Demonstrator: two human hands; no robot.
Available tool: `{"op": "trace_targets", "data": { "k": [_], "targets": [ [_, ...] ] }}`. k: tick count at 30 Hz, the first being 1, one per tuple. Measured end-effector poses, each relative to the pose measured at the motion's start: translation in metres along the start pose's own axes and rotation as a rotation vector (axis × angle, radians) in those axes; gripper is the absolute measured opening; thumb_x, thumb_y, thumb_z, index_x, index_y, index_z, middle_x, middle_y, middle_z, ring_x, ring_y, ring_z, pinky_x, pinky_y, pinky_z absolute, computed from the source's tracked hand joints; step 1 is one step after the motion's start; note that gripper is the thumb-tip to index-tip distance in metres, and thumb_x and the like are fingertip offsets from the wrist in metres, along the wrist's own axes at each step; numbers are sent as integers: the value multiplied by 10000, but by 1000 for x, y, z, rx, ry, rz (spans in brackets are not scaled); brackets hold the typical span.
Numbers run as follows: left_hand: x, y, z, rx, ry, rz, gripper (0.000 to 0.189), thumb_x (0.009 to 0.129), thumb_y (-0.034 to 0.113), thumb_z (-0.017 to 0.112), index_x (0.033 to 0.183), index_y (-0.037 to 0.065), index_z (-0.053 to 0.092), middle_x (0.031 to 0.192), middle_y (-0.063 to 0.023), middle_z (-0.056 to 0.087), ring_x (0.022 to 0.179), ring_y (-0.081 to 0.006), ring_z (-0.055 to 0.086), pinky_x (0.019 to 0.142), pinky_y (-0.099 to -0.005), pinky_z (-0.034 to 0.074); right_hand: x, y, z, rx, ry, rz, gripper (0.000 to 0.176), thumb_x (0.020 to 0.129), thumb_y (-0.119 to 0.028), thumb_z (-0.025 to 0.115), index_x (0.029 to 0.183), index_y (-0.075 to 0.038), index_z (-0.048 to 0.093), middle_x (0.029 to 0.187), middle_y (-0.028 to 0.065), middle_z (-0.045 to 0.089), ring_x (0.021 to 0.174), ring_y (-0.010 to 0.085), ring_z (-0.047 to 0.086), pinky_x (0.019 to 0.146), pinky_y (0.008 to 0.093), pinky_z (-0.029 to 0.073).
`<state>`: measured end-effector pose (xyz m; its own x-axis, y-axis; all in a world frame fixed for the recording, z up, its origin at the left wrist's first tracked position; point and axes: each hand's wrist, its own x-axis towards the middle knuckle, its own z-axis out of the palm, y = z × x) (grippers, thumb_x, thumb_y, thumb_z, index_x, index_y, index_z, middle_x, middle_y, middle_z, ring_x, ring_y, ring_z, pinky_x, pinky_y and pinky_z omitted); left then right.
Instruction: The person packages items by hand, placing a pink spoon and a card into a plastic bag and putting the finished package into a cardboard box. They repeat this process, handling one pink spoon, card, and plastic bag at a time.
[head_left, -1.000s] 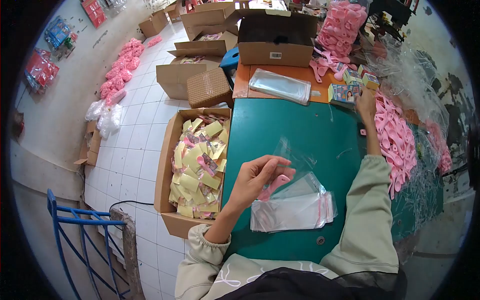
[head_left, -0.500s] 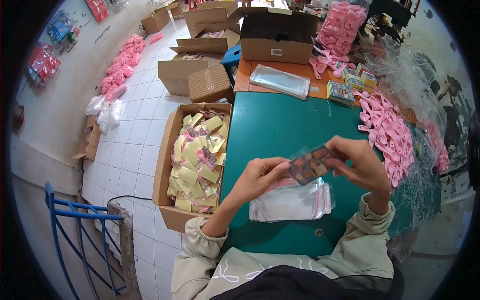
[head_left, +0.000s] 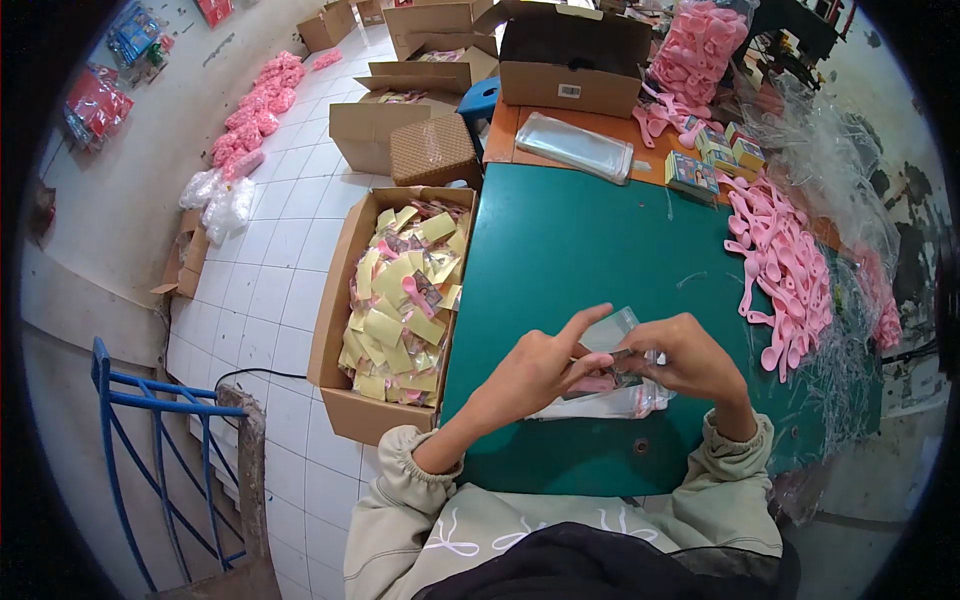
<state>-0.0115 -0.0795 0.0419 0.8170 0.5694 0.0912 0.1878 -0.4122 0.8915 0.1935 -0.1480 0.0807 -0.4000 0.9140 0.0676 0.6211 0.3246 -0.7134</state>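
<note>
Over the near part of the green table, my left hand (head_left: 545,372) pinches the edge of a small clear plastic bag (head_left: 612,330), its index finger stretched out above it. My right hand (head_left: 692,362) closes on the same bag from the other side. The printed card inside is turned nearly edge-on, so little of its picture shows. Something pink shows beneath my left fingers, mostly hidden. Directly under both hands lies a stack of flat clear bags (head_left: 625,402), partly covered by them.
Pink plastic spoons (head_left: 785,265) are heaped at the right, near small card stacks (head_left: 692,176). More clear bags (head_left: 574,146) lie at the back. On the left, an open carton (head_left: 333,352) holds packed bags with yellow cards (head_left: 384,326). A blue metal frame (head_left: 165,392) stands farther left.
Both hands have come closer together and lowered slightly toward the bag stack. The card, facing up before, is now tilted edge-on, and my left index finger has extended. The view has shifted slightly.
</note>
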Motion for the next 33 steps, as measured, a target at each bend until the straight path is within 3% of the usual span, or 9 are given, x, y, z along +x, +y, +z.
{"op": "trace_targets", "data": {
  "k": [4,7,11,14,20,23,26,28,33],
  "targets": [
    [-8,-20,-26,-12,-23,-27,570,860,183,623,1355,115,350,870,-113,686,769,-165,663,656,-299,518,2,3,-2,153,188,192,181,720,-59,721,782,4,563,659,68,591,596,157,547,565,286,441],
    [-15,-42,-43,-436,-45,-109,619,837,131,650,1364,102,327,941,-85,659,847,-129,631,687,-269,531,6,18,-6,353,242,432,199,730,-75,738,756,1,556,669,16,582,648,74,517,566,268,437],
    [-16,-39,-44,-599,17,-164,669,831,78,653,1383,87,275,957,-91,637,840,-91,598,671,-216,524,10,21,-5,542,154,306,193,758,-126,737,743,-17,580,678,-1,582,649,33,486,566,214,406],
    [-11,-38,-44,-585,-26,-157,674,829,68,653,1385,85,273,967,-99,638,823,-90,603,655,-206,519,13,18,-8,600,131,377,189,770,-137,727,737,-15,587,682,-10,582,636,25,469,557,204,386],
    [3,-46,-33,-546,-78,-47,683,826,84,661,1384,81,267,966,-110,646,845,-127,631,677,-238,527,10,41,-3,620,153,361,219,747,-126,741,725,7,568,664,-17,572,637,29,469,535,207,370],
    [9,-48,-20,-183,308,-111,695,830,97,659,1390,85,246,990,-142,639,859,-171,647,717,-264,528,10,41,-3,348,430,274,235,719,-138,759,709,-4,566,637,10,565,577,74,492,519,223,374],
    [9,-54,-6,-620,103,-229,596,952,211,476,1411,99,114,1010,-174,633,911,-234,650,741,-301,529,24,21,3,-171,602,247,231,707,-138,749,802,-11,581,810,84,608,664,181,565,585,290,442],
    [8,-51,4,-828,-65,-285,566,1000,253,327,1425,122,-23,1041,-193,617,971,-252,631,783,-324,526,29,15,17,-313,475,128,255,719,-132,728,887,-15,575,960,119,585,798,244,567,670,341,463],
    [-2,-67,4,-991,-72,-379,571,999,186,314,1441,185,-49,1154,-239,554,1036,-275,596,840,-351,515,23,14,38,-185,130,120,327,729,-99,698,1021,-45,560,1094,136,527,979,295,527,790,386,462]
  ]
}}
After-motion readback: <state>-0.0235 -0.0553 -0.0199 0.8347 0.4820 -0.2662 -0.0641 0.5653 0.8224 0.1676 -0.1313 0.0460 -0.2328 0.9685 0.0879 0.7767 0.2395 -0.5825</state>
